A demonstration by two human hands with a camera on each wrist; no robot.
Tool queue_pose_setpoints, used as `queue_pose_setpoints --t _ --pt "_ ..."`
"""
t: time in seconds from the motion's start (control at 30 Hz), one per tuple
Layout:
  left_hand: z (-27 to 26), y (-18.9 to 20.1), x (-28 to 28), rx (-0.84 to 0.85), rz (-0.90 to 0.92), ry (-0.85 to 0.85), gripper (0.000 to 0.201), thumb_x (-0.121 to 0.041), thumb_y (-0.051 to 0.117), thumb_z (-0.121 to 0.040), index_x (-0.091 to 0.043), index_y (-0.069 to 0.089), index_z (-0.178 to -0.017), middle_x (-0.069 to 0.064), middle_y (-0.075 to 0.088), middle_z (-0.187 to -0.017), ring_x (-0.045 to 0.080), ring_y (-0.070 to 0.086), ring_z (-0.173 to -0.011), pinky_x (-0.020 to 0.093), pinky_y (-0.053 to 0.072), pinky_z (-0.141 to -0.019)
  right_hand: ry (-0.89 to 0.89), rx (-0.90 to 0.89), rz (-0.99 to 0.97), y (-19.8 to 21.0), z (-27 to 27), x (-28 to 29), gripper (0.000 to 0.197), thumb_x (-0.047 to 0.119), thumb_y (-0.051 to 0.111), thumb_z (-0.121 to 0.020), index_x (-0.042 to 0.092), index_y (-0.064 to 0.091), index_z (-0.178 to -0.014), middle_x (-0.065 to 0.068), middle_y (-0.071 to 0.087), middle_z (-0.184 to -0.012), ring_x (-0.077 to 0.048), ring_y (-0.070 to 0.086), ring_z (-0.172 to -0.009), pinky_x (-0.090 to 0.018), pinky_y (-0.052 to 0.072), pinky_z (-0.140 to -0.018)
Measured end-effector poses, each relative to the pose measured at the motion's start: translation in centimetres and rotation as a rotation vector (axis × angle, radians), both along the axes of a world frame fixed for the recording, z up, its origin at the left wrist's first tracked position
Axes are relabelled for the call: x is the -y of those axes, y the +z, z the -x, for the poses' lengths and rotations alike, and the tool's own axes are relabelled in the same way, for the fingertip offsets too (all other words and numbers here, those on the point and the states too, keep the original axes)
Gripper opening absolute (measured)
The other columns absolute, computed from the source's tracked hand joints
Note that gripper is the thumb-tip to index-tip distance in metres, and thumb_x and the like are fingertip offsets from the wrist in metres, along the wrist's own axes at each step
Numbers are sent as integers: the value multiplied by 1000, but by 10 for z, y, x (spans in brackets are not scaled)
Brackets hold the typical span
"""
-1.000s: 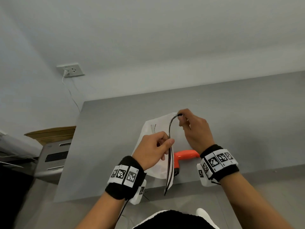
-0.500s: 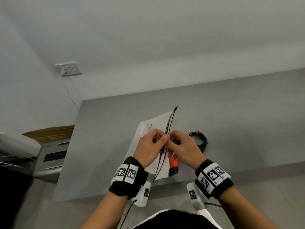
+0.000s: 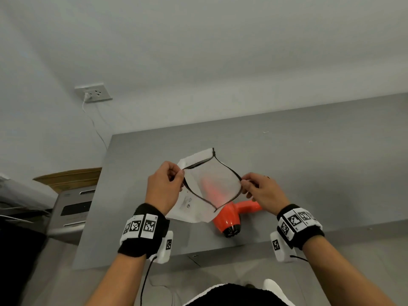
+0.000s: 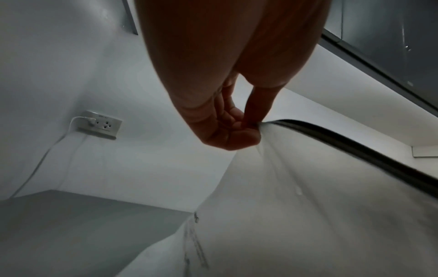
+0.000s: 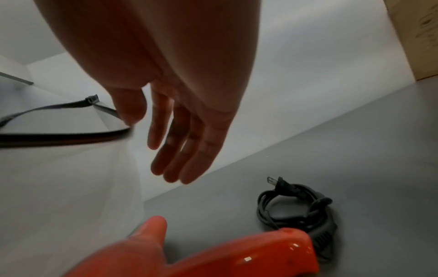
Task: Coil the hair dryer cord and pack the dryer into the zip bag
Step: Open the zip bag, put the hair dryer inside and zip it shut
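Observation:
The translucent white zip bag with a black zip rim hangs above the grey table, its mouth pulled wide and facing me. My left hand pinches the left rim, also shown in the left wrist view, where the left hand grips the bag. My right hand pinches the right rim; in the right wrist view, the right hand pinches with thumb and forefinger, the other fingers straight. The orange hair dryer lies on the table under the bag. Its black cord sits coiled beside the dryer handle.
A wall socket with a white plug and cable is on the wall at the left. A cardboard box and a grey appliance stand left of the table. The table's front edge runs just below the dryer.
My hands have moved apart and pulled the bag's mouth from flat and narrow to wide. The dryer and the coiled cord lie where they were.

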State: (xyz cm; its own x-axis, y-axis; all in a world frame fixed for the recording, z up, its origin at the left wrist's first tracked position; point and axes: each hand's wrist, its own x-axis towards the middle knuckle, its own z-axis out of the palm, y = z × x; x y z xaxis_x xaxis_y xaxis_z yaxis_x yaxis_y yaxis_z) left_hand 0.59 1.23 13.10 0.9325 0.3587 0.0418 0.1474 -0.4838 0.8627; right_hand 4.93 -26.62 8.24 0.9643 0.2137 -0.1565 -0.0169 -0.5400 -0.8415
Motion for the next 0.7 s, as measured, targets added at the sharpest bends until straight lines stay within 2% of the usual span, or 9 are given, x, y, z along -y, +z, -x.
queue_pose_setpoints --t 0.07,0.1,0.17,0.23,0.33,0.47,0.6,0.67,0.7 --pt "1 -4 3 1 -21 1 9 -16 66 -94 -17 62 -86 4 70 -74 11 65 -56 19 54 -55 12 25 103 -15 -2 6 20 33 58 -98 23 67 -113 -3 70 -91 -19 67 -86 -37 54 -84" --pt "2 -7 4 -6 -22 2 9 -16 67 -94 -17 63 -86 4 70 -74 13 65 -57 21 56 -56 36 32 246 -26 -2 10 31 38 61 -95 25 63 -123 -5 66 -102 -24 64 -99 -39 51 -94" --pt "5 -15 5 -29 -31 -9 8 -18 67 -93 -19 64 -86 3 71 -75 15 67 -61 28 59 -64 163 -3 632 -52 2 20 60 52 64 -87 36 47 -142 -12 52 -131 -32 47 -131 -47 36 -113" --pt "6 -24 4 -66 -40 -37 8 -19 67 -93 -20 65 -86 3 71 -75 17 68 -63 32 60 -67 260 -66 839 -74 8 25 73 61 64 -83 43 35 -148 -17 37 -149 -35 27 -146 -57 17 -119" --pt "4 -35 1 -131 -45 -57 7 -20 67 -94 -19 65 -87 5 71 -80 23 70 -70 35 62 -67 264 -28 887 -89 14 26 64 57 62 -86 39 39 -143 -18 38 -144 -36 29 -143 -61 10 -122" --pt "-4 -47 -6 -179 -92 -53 6 -20 67 -94 -18 65 -88 7 72 -83 25 71 -70 32 61 -63 300 30 908 -90 16 30 61 67 59 -83 31 45 -130 -13 46 -127 -36 45 -124 -56 22 -118" --pt "-13 -60 -13 -227 -113 -31 7 -20 66 -94 -15 65 -89 7 71 -84 19 67 -64 33 61 -64 347 85 892 -79 16 32 72 81 33 -83 23 45 -125 -11 50 -121 -32 56 -109 -45 43 -97" --pt "-17 -65 -16 -242 -112 -25 7 -20 66 -94 -14 65 -91 8 71 -86 18 65 -64 31 60 -63 343 127 857 -70 18 31 90 87 11 -72 20 48 -119 -9 54 -115 -31 61 -104 -42 47 -85" --pt "-20 -67 -17 -250 -112 -27 7 -20 66 -95 -13 65 -93 8 71 -87 17 65 -65 32 60 -64 327 126 828 -65 20 30 93 87 7 -69 19 49 -116 -8 56 -113 -31 62 -101 -41 49 -80"
